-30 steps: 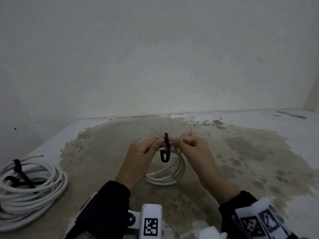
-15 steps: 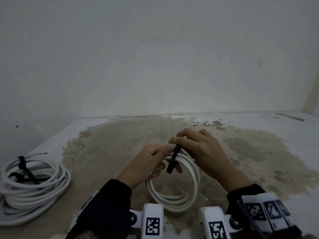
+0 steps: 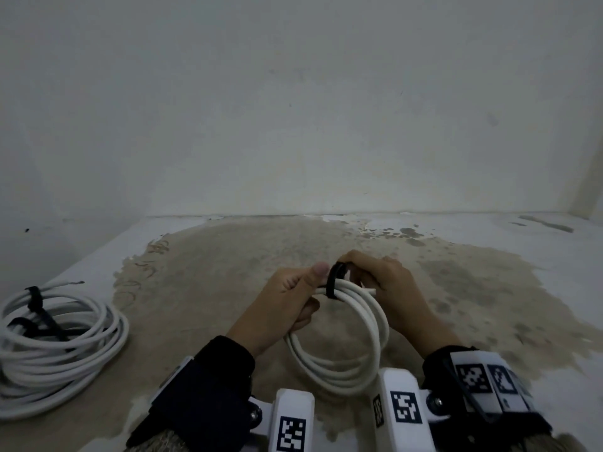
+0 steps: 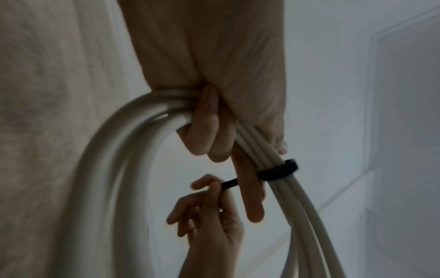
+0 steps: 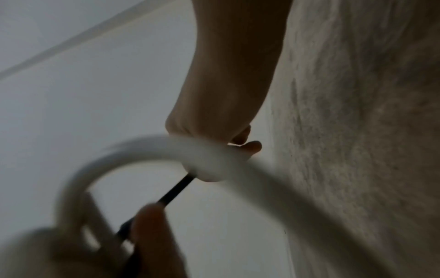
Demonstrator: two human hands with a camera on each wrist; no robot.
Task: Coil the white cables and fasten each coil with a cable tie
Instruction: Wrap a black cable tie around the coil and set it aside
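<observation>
Since half a second ago I've drawn the coil [image 3: 350,324] nearer and the tie [image 3: 334,282] now wraps its top. Stained worktop [image 3: 202,288], bare white wall [image 3: 293,109]. Two coils: one held, one tied [image 3: 55,347] far left. Left hand [image 3: 287,301] grips the strands; right hand [image 3: 388,288] fingers pinch the tie's tail.
</observation>
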